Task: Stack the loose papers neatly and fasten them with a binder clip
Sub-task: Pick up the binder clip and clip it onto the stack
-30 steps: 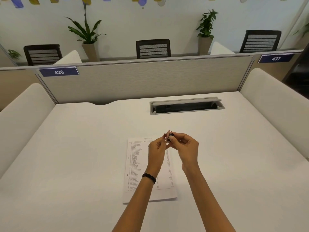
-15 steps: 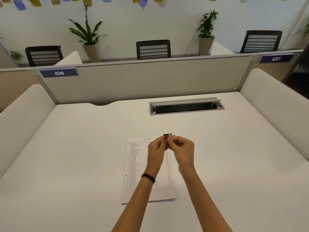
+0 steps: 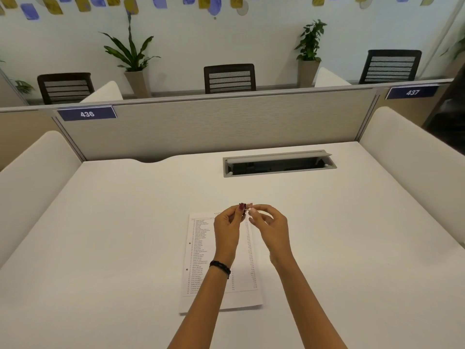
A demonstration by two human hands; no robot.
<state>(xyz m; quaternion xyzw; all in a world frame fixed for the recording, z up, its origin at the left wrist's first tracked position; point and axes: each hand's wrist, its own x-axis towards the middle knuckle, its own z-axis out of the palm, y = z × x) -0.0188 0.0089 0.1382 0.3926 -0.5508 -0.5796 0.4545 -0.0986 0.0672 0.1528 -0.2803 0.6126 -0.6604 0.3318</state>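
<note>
A squared stack of printed papers (image 3: 201,250) lies flat on the white desk (image 3: 113,235), partly hidden under my forearms. Above its far edge, my left hand (image 3: 226,227) pinches a small dark red binder clip (image 3: 242,206) between fingertips. My right hand (image 3: 273,227) meets it from the right, its fingertips on the clip's thin wire handles. The clip is held just above the paper's top edge; whether it touches the sheets I cannot tell.
An open grey cable tray (image 3: 279,163) is set into the desk at the back right. A grey partition (image 3: 214,127) closes the far side and padded white dividers (image 3: 415,157) flank both sides. Chairs and potted plants stand beyond.
Both hands have lowered slightly toward the paper's far edge, still together around the clip. The right fingers have shifted onto the wire handles.
</note>
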